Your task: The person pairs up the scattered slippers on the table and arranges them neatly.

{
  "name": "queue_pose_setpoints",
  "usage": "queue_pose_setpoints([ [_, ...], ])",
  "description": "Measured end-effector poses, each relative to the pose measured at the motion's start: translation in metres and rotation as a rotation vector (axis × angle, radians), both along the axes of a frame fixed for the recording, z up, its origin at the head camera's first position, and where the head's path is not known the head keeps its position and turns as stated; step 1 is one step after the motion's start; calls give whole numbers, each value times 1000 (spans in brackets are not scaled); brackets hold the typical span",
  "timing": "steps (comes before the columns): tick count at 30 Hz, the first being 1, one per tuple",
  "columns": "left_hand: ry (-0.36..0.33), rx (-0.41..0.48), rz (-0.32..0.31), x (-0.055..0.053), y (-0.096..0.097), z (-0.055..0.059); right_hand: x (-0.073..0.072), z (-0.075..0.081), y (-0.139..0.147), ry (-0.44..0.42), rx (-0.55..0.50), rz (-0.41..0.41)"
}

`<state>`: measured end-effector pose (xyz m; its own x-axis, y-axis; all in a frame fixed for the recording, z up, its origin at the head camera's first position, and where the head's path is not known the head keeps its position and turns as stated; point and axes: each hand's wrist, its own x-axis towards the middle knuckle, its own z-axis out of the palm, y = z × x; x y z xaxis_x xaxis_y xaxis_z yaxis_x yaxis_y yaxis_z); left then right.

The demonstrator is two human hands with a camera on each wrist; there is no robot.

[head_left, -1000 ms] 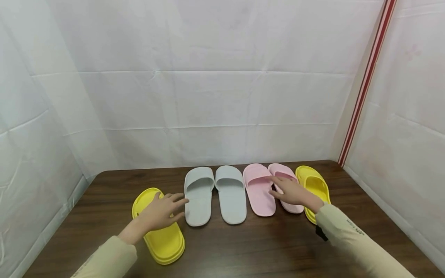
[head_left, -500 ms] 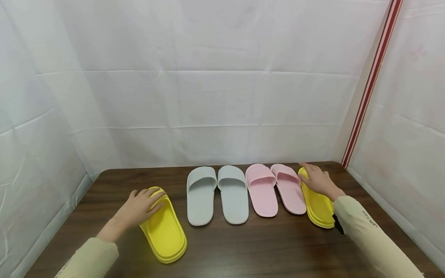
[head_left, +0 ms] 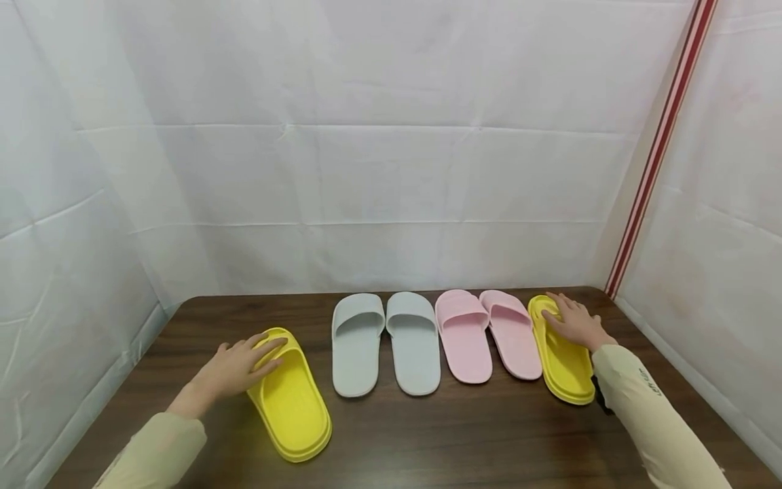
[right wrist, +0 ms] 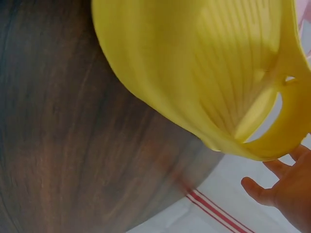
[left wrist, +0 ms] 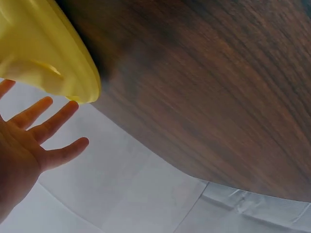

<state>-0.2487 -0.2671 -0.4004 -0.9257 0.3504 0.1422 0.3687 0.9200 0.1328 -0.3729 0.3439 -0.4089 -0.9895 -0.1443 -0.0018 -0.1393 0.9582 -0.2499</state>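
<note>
In the head view my left hand (head_left: 235,370) reaches over the strap of a yellow slipper (head_left: 296,407) at the left, its fingers extended. The left wrist view shows those fingers (left wrist: 58,121) spread at the slipper's toe; whether they touch it is hard to tell. Far right, my right hand (head_left: 573,322) lies over the toe end of another yellow slipper (head_left: 565,373). Its fingers look loosely extended, and the right wrist view puts the fingertips (right wrist: 249,184) close to the slipper's toe opening (right wrist: 272,119). Each hand covers part of a strap.
Two pale grey slippers (head_left: 356,367) and two pink slippers (head_left: 467,353) stand side by side between the yellow ones. All rest on a dark wooden table (head_left: 415,441). White cloth (head_left: 379,170) hangs behind, with a red-striped band (head_left: 656,156) at the right corner.
My right hand has moved right, from over the pink slippers to the right yellow slipper. My left hand has shifted left, towards the left yellow slipper's toe. The view has turned slightly left.
</note>
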Motion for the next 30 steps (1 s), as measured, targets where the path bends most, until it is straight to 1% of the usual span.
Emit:
queue_pose_setpoints([
  [4,-22,4,-3,-2,-1,0,-1,-3,4,-33,-12,-17],
  [10,-45,-20,-10,-7,-4,1,0,-5,15,-50,-46,-29],
  [13,-67,-31,2,-9,-7,3,3,-5,23,-61,-64,-26],
  [16,-96,-23,17,-10,-11,5,7,-7,30,-64,-79,-15],
  [20,-122,0,14,-14,-15,6,12,-10,37,-28,-126,26],
  [23,-126,13,6,-17,-18,6,15,-13,42,5,-154,55],
  [27,-132,26,4,-20,-21,6,18,-13,47,23,-148,76],
  [30,-147,35,8,-21,-22,8,19,-9,50,37,-133,90],
])
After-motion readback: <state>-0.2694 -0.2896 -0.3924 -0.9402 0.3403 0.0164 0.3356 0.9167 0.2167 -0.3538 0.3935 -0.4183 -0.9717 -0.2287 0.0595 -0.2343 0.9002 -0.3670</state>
